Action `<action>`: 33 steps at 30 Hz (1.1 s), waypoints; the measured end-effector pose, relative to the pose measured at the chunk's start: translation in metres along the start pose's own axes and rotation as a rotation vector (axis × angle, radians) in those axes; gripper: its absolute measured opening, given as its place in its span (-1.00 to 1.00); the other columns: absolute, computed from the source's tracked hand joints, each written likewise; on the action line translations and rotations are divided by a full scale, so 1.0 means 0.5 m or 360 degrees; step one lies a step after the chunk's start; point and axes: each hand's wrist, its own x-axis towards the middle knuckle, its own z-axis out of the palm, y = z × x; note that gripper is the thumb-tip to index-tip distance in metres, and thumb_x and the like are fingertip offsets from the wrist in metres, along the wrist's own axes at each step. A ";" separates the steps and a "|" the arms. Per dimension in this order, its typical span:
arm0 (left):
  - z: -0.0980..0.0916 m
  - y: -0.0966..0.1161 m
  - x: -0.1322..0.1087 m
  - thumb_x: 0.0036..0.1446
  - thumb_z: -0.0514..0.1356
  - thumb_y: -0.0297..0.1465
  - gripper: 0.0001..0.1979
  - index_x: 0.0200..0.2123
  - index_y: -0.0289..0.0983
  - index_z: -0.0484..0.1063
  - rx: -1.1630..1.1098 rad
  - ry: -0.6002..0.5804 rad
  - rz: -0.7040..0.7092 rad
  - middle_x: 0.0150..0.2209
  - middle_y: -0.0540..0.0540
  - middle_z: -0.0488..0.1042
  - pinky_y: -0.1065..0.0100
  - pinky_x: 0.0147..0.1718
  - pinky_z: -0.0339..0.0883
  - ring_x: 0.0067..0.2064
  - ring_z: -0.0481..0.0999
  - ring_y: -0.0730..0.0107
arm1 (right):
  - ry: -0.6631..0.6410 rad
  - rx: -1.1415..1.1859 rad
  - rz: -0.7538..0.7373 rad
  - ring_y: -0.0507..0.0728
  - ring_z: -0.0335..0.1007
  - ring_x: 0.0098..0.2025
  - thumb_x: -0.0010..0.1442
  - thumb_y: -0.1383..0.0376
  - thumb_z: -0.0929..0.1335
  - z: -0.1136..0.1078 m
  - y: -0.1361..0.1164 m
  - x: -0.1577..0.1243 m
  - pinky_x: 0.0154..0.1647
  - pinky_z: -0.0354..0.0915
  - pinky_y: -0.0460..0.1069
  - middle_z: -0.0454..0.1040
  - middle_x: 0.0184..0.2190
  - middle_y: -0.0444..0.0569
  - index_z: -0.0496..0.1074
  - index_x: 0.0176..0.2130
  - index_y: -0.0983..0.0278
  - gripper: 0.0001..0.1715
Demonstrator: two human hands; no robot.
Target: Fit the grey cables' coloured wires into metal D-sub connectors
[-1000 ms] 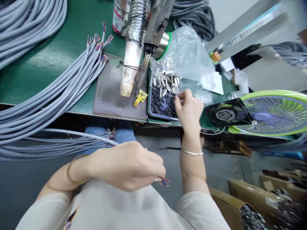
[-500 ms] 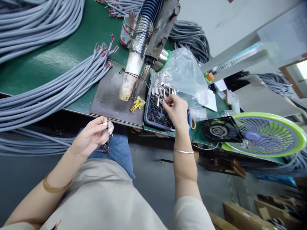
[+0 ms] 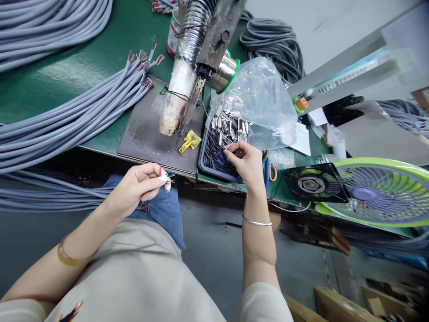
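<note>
Two-handed work, as I read it from my end: the left hand [image 3: 139, 184] holds wires [image 3: 170, 175] ready while the right hand [image 3: 247, 164] picks at the tray [image 3: 219, 175]. Tray sits on the surface [image 3: 60, 62] at its near edge, just right of the board [image 3: 140, 125]; black pieces [image 3: 212, 154] fill the front, metal connectors [image 3: 224, 123] heap behind. Left fingers pinch the wires near their ends, red, green-blue and orange tips poking out, in the air short of the edge, above the lap. Right thumb and forefinger tips sit close together over the black pieces; I cannot tell whether they meet or have one between them. My judgement: a move here calls for a fine, narrow pinch, since the pieces lie jumbled, and for a quiet left hand so the wires stay fanned. Pose: left forearm slants up from lower left, palm side turned inward; right forearm runs nearly straight ahead, wrist bent so the fingers point left across the tray, hand well clear of the iron [image 3: 193, 107].
</note>
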 end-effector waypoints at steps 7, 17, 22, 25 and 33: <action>0.010 -0.002 -0.003 -0.01 0.46 -0.38 -0.79 -0.44 -0.37 0.52 0.0116 0.0070 0.0146 -0.47 -0.08 0.57 0.57 -0.68 -0.03 -0.67 0.18 0.75 | 0.0286 -0.0406 -0.0083 0.11 0.53 -0.31 0.20 0.23 0.41 -0.016 -0.018 -0.031 -0.19 0.44 0.04 0.64 -0.27 -0.07 0.44 -0.36 0.20 -0.88; 0.018 -0.005 0.017 -0.05 0.45 -0.39 -0.78 -0.48 -0.37 0.49 0.0143 0.0215 0.0266 -0.52 -0.04 0.54 0.54 -0.71 -0.10 -0.69 0.12 0.75 | 0.0514 -0.0562 -0.0392 0.19 0.56 -0.17 0.21 0.31 0.42 -0.007 -0.029 -0.057 -0.10 0.42 0.10 0.59 -0.28 -0.04 0.41 -0.37 0.20 -0.88; 0.019 -0.008 0.024 -0.01 0.39 -0.47 -0.86 -0.52 -0.37 0.51 0.0338 0.0243 0.0328 -0.53 -0.02 0.53 0.58 -0.57 0.17 -0.56 0.35 0.68 | 0.0649 0.0279 -0.0405 0.12 0.58 -0.28 0.11 0.36 0.54 0.013 -0.131 -0.125 -0.37 0.46 0.01 0.57 -0.27 -0.05 0.45 -0.35 0.23 -0.81; 0.017 -0.009 0.028 -0.01 0.38 -0.46 -0.86 -0.52 -0.36 0.50 0.0411 0.0262 0.0351 -0.53 -0.02 0.53 0.55 -0.46 0.30 -0.49 0.46 0.60 | 0.0421 0.0506 -0.0386 0.15 0.61 -0.20 0.11 0.42 0.53 0.059 -0.175 -0.163 -0.34 0.50 0.03 0.63 -0.25 -0.05 0.46 -0.33 0.24 -0.80; 0.012 -0.009 0.039 0.04 0.38 -0.36 -0.80 -0.50 -0.35 0.49 0.0424 0.0236 0.0370 -0.48 -0.04 0.52 0.49 -0.38 0.36 -0.43 0.47 0.54 | 0.0980 0.0457 -0.0621 0.11 0.61 -0.27 0.18 0.44 0.48 0.176 -0.158 -0.152 -0.34 0.51 0.05 0.63 -0.28 -0.15 0.50 -0.22 0.15 -0.79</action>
